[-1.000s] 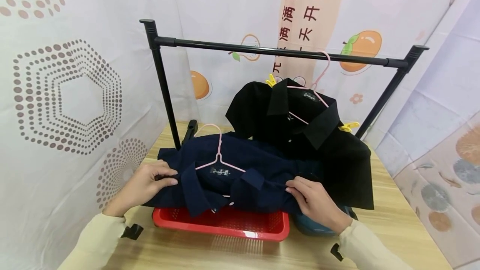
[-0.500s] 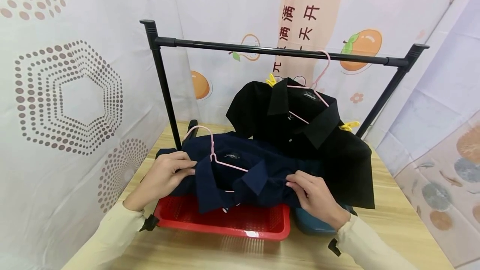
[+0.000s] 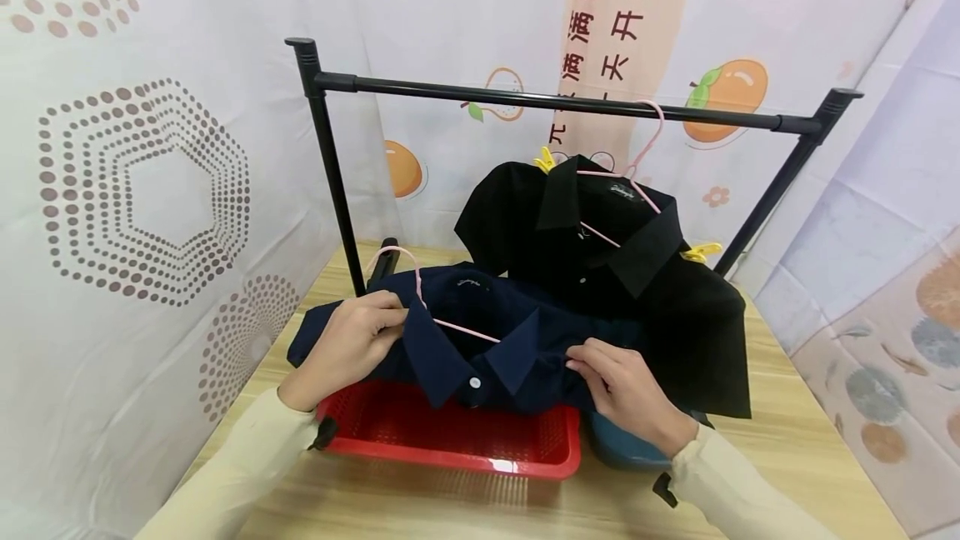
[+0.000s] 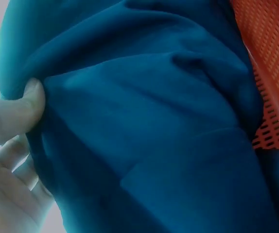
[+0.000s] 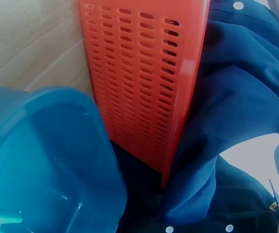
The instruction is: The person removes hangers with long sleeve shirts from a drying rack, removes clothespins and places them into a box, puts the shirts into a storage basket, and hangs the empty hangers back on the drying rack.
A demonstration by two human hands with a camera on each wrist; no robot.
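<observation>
A navy collared shirt (image 3: 446, 365) lies over the red basket with a pink hanger (image 3: 467, 329) inside its neck. The hanger's hook rises at the left of the collar. At the left shoulder, beside the collar, my left hand (image 3: 356, 340) pinches the cloth. In the left wrist view its thumb (image 4: 33, 97) presses on top of the fabric with the fingers beneath. My right hand (image 3: 618, 386) pinches the right shoulder between thumb and fingers. A white button shows below the collar, which now faces forward.
Behind stands a black rack (image 3: 487, 96), with a black shirt (image 3: 510, 215) hanging from it on a pink hanger, held by yellow clips (image 3: 701, 253). Below are the red basket (image 3: 450, 461) and, to its right, a blue basin (image 3: 630, 448) with a teal clip (image 5: 1, 219) in it.
My left hand has moved right along the shoulder toward the collar. The collar has straightened, and the hanger's hook has shifted left. My right hand has hardly moved.
</observation>
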